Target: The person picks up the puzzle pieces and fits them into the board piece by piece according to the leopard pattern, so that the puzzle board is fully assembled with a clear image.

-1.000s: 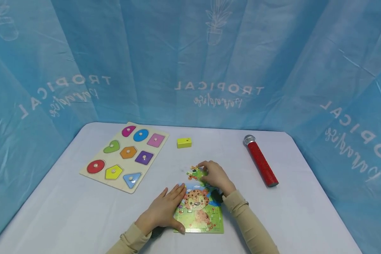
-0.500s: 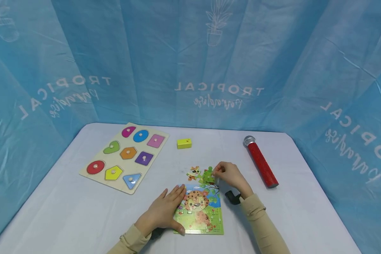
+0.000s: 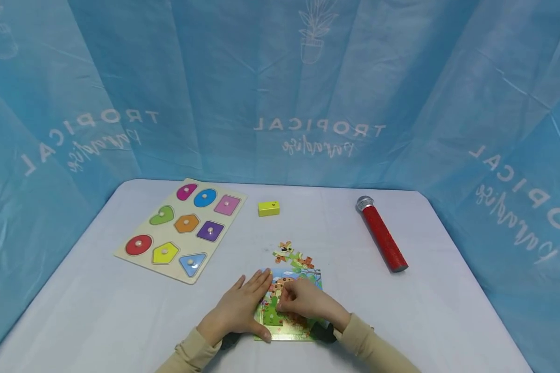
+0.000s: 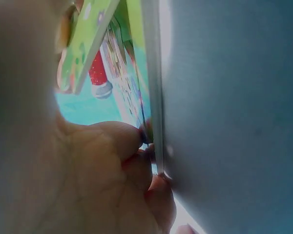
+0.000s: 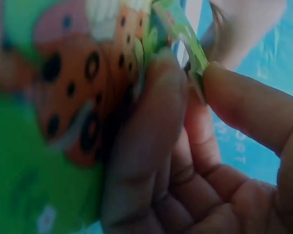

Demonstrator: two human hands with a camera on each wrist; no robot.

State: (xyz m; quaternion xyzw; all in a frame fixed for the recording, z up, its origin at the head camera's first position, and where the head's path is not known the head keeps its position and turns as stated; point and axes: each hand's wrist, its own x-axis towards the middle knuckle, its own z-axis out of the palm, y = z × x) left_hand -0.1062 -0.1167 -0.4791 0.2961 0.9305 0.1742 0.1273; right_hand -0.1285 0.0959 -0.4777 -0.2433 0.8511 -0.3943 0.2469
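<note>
A jigsaw puzzle board [image 3: 289, 336] with a spotted cartoon animal lies at the table's front. My left hand [image 3: 240, 305] rests along its left edge, fingers straight and thumb at the near left corner. Above the board, my right hand [image 3: 308, 300] pinches a green jigsaw piece [image 3: 271, 316] between thumb and fingers, as the right wrist view also shows for the piece [image 5: 185, 36]. The held piece overlaps the board's lower left part. Just beyond the board's far edge lie loose jigsaw pieces [image 3: 303, 261]. My right hand hides much of the picture's middle.
At the left lies a wooden shape board [image 3: 175, 241] with knobbed coloured pieces. A yellow block [image 3: 268, 209] sits near the back of the white table [image 3: 326, 223]. The red toy microphone [image 3: 385, 238] lies to the right. Blue curtains surround the back and sides.
My right hand has lifted a green piece from beyond the board's far edge and brought it toward me and leftward, over the board. My left hand has stayed in place.
</note>
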